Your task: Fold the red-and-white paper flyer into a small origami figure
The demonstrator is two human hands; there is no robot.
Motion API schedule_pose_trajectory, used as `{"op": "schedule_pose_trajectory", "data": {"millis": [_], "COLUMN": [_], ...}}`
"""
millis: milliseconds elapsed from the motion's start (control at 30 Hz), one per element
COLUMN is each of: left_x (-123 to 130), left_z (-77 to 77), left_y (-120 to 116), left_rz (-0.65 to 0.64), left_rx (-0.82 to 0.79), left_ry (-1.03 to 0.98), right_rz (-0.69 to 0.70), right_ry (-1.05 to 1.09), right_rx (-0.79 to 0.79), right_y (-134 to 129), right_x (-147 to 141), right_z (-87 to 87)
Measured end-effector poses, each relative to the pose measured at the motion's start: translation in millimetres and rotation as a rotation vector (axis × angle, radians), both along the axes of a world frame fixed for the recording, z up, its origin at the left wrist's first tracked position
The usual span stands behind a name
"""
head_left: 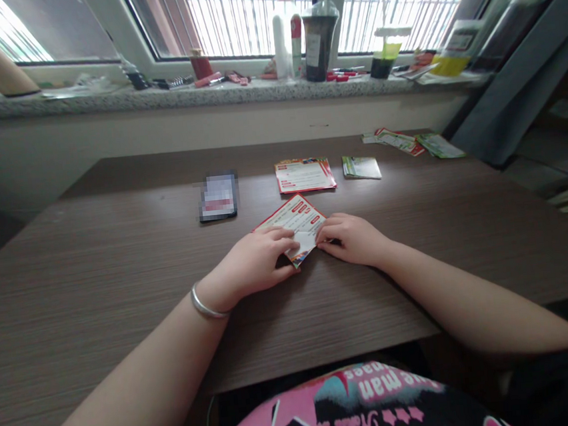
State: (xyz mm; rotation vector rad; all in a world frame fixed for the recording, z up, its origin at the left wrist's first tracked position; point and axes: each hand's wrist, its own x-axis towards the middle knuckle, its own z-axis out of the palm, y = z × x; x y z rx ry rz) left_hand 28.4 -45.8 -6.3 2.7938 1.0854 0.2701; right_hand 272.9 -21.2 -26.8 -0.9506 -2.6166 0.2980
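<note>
A white printed card (301, 219) with a red border lies at an angle on the table in front of me. My left hand (261, 259) rests across its left part, the fingers stretched out over the print and the thumb near the lowest corner. At the card's right corner, my right hand (351, 236) has its fingers curled in and pinched on the edge. Just beyond is a stack of similar red-edged cards (305, 175). A smaller green and white stack (361, 168) sits to the right of that. The underside of the held card is hidden.
A phone (218, 196), its screen blurred out, lies left of the stacks on the brown table (93, 271). Several loose packets or cards (400, 141) are spread at the far right. The windowsill (252, 92) carries a dark cup (319, 45), bottles and small items.
</note>
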Motion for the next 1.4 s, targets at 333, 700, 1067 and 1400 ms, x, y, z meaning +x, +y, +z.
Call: {"op": "schedule_pose_trajectory", "data": {"millis": [333, 700, 1067, 1400], "left_x": [4.8, 3.4, 1.8, 1.9], "left_z": [-6.3, -2.9, -12.4, -18.0], "left_y": [-1.3, 5.3, 13.3, 20.7], "left_rz": [0.015, 0.184, 0.260, 0.269], "left_rx": [-0.034, -0.216, -0.032, 0.073], "left_ry": [-0.044, -0.178, -0.153, -0.102], "right_rz": [-0.002, 0.048, 0.001, -0.176], "right_ry": [-0.046, -0.029, 0.029, 0.025], "right_rx": [0.026, 0.072, -0.010, -0.003], "right_y": [-2.3, -3.3, -2.6, -3.3], "right_x": [-1.2, 0.6, -2.4, -3.2], "right_z": [2.8, 2.3, 1.1, -3.8]}}
